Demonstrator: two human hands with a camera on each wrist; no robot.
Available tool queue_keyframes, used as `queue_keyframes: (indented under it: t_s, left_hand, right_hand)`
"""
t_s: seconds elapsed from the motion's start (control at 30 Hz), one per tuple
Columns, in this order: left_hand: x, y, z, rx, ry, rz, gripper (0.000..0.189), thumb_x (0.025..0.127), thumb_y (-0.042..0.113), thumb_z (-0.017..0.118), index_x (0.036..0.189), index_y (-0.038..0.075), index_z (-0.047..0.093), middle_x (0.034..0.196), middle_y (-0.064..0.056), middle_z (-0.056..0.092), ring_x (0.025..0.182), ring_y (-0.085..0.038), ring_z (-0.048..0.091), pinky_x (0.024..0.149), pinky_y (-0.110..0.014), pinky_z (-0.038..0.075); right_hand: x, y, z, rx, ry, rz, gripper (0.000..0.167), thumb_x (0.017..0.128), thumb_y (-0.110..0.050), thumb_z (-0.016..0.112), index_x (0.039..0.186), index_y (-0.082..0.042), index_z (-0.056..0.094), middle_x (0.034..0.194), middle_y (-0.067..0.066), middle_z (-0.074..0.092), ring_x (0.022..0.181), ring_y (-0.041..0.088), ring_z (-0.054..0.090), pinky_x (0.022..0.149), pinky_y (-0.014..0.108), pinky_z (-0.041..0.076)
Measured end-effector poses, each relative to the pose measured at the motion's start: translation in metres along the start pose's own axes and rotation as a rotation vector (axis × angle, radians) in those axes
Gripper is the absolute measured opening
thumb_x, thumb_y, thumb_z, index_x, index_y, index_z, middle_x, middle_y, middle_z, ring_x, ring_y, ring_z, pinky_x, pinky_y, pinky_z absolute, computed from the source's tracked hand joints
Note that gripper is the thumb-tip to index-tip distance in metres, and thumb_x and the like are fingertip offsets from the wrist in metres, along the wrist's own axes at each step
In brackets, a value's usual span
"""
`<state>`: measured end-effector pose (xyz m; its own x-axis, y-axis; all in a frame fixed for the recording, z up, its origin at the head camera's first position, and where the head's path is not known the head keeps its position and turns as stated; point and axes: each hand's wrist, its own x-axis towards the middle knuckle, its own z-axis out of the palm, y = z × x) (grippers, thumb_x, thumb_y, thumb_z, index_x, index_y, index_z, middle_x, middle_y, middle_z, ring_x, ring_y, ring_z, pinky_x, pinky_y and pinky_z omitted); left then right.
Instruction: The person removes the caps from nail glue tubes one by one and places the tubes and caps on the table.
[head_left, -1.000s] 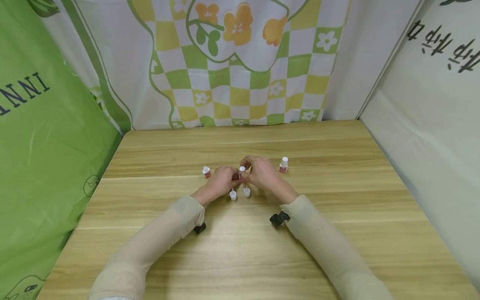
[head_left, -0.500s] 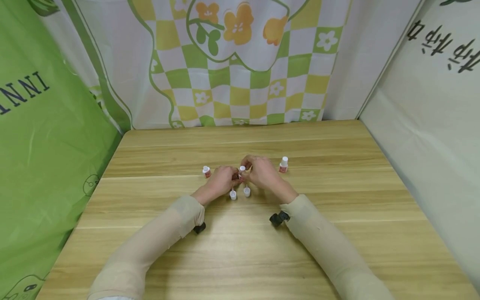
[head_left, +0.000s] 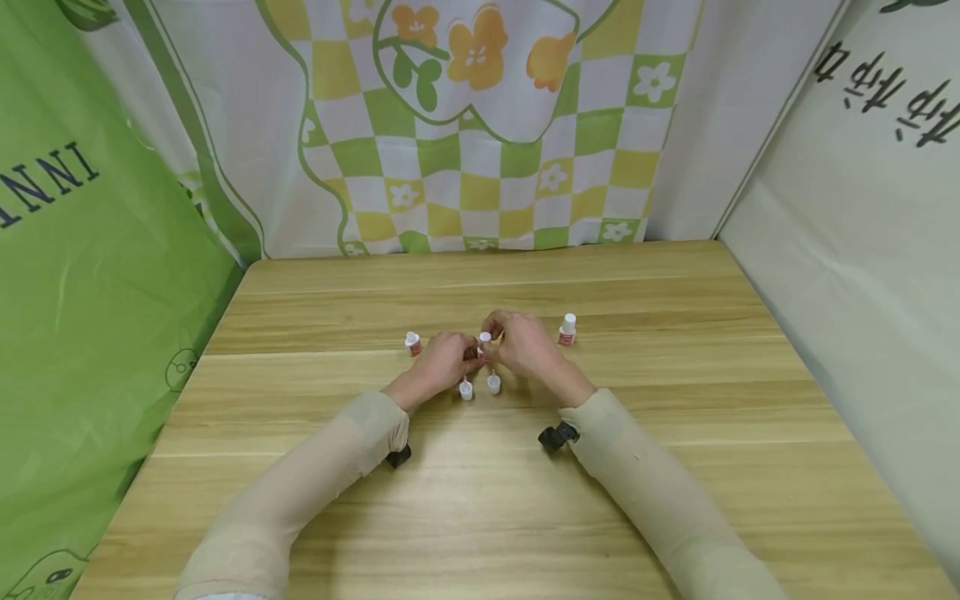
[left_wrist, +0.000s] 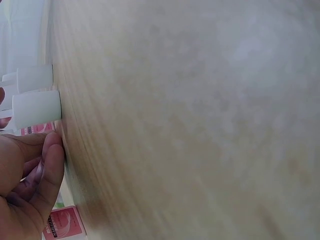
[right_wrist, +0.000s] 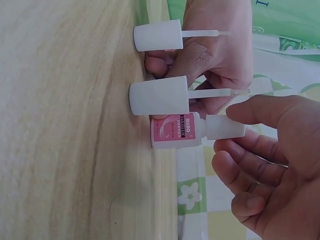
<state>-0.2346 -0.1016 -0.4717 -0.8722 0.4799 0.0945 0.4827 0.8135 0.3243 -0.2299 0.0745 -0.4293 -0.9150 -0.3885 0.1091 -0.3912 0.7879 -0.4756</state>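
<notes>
Soft, even light; tabletop blurred in left-wrist view.

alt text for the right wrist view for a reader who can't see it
A right hand pinches the white plastic cap of a small pink-labelled bottle. Two white plastic caps with upright brush stems stand nearby on a pale wooden table, partly hiding a bare left hand; the picture is turned sideways.

Smooth matt plastic caps; wood-grain tabletop, soft sheen; creased cloth backdrop
</notes>
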Motion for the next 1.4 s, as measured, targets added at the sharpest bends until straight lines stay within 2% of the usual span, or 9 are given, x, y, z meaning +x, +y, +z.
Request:
queue_keyframes:
  t_s: [0.2, 0.43, 1.1, 1.4]
  left_hand:
    - [0.0002, -0.0002, 0.0007, 0.001, 0.000, -0.001, 0.018, 0.092, 0.028, 0.073, 0.088, 0.010, 0.071, 0.077, -0.002, 0.069, 0.071, -0.016, 0.059, 0.069, -0.036, 0.052]
    - [-0.0002, -0.0014, 0.0018, 0.015, 0.017, 0.009, 0.018, 0.092, 0.027, 0.073, 0.086, 0.010, 0.070, 0.076, -0.002, 0.068, 0.070, -0.016, 0.058, 0.069, -0.037, 0.052]
    - [-0.0009, -0.0008, 0.0015, 0.013, 0.029, 0.022, 0.020, 0.092, 0.028, 0.073, 0.084, 0.009, 0.070, 0.075, -0.002, 0.069, 0.072, -0.018, 0.061, 0.071, -0.039, 0.052]
    - [0.0004, -0.0005, 0.0001, -0.030, 0.009, 0.008, 0.018, 0.091, 0.026, 0.073, 0.084, 0.009, 0.072, 0.076, -0.002, 0.070, 0.071, -0.015, 0.059, 0.071, -0.036, 0.053]
  right_hand:
    - [-0.0002, 0.0004, -0.0001, -0.014, 0.004, -0.025, 0.019, 0.089, -0.025, 0.071, 0.104, -0.015, 0.069, 0.098, 0.002, 0.074, 0.086, 0.019, 0.067, 0.079, 0.036, 0.052]
    - [-0.0005, -0.0002, -0.0005, 0.006, -0.004, 0.008, 0.018, 0.088, -0.026, 0.073, 0.101, -0.015, 0.068, 0.095, 0.001, 0.073, 0.086, 0.019, 0.066, 0.078, 0.035, 0.051]
    - [-0.0012, -0.0022, -0.0020, 0.002, -0.002, -0.006, 0.019, 0.089, -0.023, 0.071, 0.105, -0.014, 0.069, 0.099, 0.002, 0.074, 0.089, 0.020, 0.068, 0.081, 0.037, 0.053]
    - [-0.0006, -0.0031, -0.0032, 0.024, -0.001, 0.020, 0.022, 0.089, -0.021, 0.070, 0.110, -0.014, 0.070, 0.100, 0.003, 0.073, 0.088, 0.018, 0.067, 0.075, 0.033, 0.053]
